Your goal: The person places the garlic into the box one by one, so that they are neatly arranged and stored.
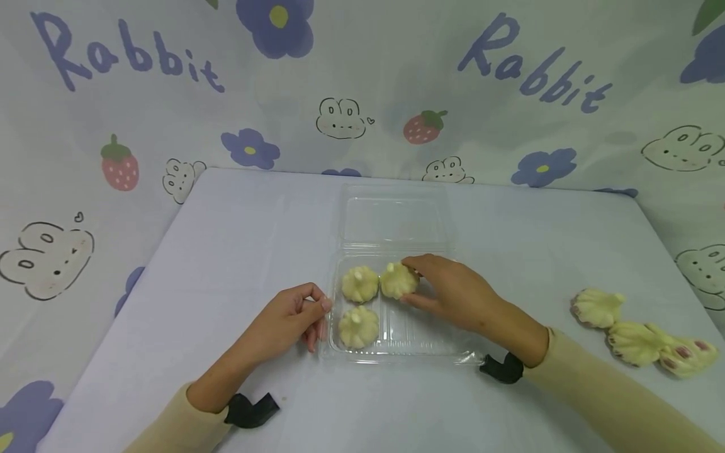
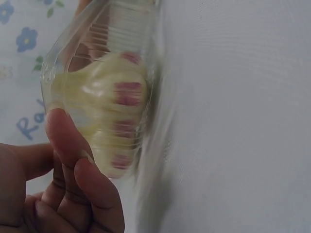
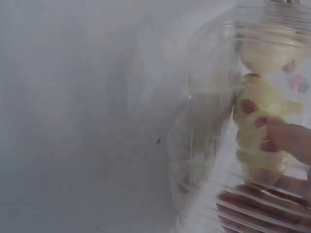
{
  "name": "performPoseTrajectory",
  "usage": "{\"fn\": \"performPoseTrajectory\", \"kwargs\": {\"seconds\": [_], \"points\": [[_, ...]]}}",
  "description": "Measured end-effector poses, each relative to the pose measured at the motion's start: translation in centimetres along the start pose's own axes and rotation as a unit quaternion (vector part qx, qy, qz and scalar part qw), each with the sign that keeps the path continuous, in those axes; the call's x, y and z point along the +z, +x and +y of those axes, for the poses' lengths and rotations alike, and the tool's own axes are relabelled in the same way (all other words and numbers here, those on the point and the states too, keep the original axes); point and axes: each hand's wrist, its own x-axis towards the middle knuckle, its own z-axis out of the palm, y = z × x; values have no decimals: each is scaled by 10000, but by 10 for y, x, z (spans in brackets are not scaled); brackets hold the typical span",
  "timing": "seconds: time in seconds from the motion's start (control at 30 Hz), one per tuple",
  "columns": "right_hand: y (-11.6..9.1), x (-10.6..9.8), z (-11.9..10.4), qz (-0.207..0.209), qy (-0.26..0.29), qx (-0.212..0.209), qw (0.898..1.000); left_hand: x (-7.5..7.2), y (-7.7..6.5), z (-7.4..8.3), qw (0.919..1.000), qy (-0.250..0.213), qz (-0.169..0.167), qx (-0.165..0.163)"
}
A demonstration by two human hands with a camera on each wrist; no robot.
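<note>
A clear plastic clamshell container (image 1: pixel 419 333) lies with its base toward me and its lid (image 1: pixel 396 217) folded back. Two pale garlic bulbs, one at the back left (image 1: pixel 359 284) and one at the front left (image 1: pixel 359 327), sit inside with stems up. My right hand (image 1: pixel 459 292) grips a third garlic bulb (image 1: pixel 398 281) between thumb and fingers, within the base beside the back-left one. At the left rim, my left hand (image 1: pixel 294 318) pinches the container's edge. Purple patches mark the garlic bulb (image 2: pixel 116 92) behind the clear wall in the left wrist view.
Several more garlic bulbs (image 1: pixel 637 343) lie in a row on the white-covered table (image 1: pixel 272 233) at the right. A patterned cloth (image 1: pixel 362 69) hangs behind the table. Black straps (image 1: pixel 252 410) hang at both wrists.
</note>
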Motion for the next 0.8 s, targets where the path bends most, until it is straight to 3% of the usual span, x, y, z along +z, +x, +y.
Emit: {"fn": "performPoseTrajectory", "kwargs": {"seconds": [0.43, 0.8], "points": [[2, 11, 4, 22, -582, 60, 9983, 1, 0, 1, 10000, -26, 41, -19], [2, 12, 4, 14, -633, 153, 9979, 1, 0, 0, 10000, -39, 57, -10]]}}
